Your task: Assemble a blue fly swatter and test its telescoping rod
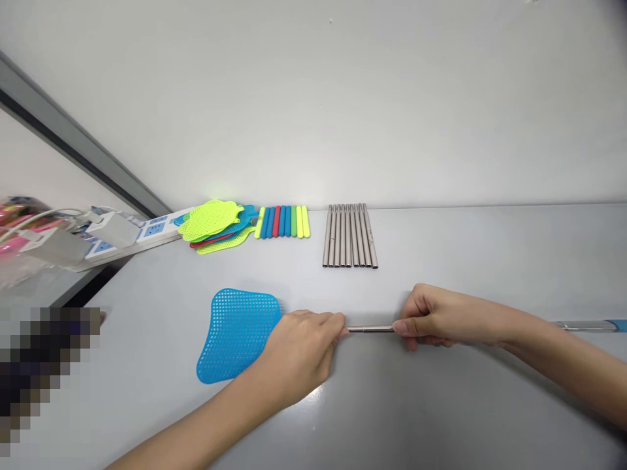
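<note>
Where the blue swatter (238,336) extends across the worktop (455,261), the left hand (304,349) is closed over the junction of head and rod, while the right hand (428,320) pinches the slender metal rod (369,329) farther right. The head, a flat, finely perforated sheet with curved edges, is probably light and flexible; the shiny rod, likely stiff but slippery, is best gripped firmly, with the head steadied at its neck.

On the grey table (465,254) lie piled mesh heads (210,220); coloured sticks (282,222) in a row; metal tubes (348,236).
</note>
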`<state>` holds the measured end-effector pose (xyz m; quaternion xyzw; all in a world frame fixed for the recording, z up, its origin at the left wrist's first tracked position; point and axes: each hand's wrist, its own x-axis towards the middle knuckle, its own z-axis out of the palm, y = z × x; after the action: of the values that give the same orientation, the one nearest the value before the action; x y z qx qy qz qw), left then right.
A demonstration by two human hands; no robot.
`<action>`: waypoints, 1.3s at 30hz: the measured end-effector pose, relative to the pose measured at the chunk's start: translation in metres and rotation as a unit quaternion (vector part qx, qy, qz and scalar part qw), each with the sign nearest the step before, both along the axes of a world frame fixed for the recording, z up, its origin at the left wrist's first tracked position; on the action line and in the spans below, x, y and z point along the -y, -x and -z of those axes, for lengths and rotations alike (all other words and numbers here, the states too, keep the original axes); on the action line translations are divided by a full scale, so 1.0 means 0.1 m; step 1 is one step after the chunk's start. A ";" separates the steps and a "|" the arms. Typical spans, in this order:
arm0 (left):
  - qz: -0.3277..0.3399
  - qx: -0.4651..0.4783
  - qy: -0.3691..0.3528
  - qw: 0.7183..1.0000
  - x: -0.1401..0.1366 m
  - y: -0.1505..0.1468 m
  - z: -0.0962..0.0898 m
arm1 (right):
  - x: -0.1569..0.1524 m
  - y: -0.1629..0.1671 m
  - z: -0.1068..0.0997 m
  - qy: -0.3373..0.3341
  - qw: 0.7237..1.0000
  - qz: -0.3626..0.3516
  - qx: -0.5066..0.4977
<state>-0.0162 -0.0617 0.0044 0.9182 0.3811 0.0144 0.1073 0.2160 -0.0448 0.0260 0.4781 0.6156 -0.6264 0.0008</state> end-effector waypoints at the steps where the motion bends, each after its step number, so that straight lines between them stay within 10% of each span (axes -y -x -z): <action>1: 0.000 0.001 0.000 1.000 0.00 0.00 0.00 | 0.00 0.00 0.00 0.001 1.000 0.000 0.000; 39: -0.001 -0.016 -0.002 1.000 0.03 -0.07 -0.04 | 0.01 0.06 -0.03 0.021 0.999 0.025 -0.003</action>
<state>-0.0093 -0.0651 0.0081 0.9180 0.3840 0.0003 0.0992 0.2104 -0.0459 0.0292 0.4915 0.5901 -0.6405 -0.0064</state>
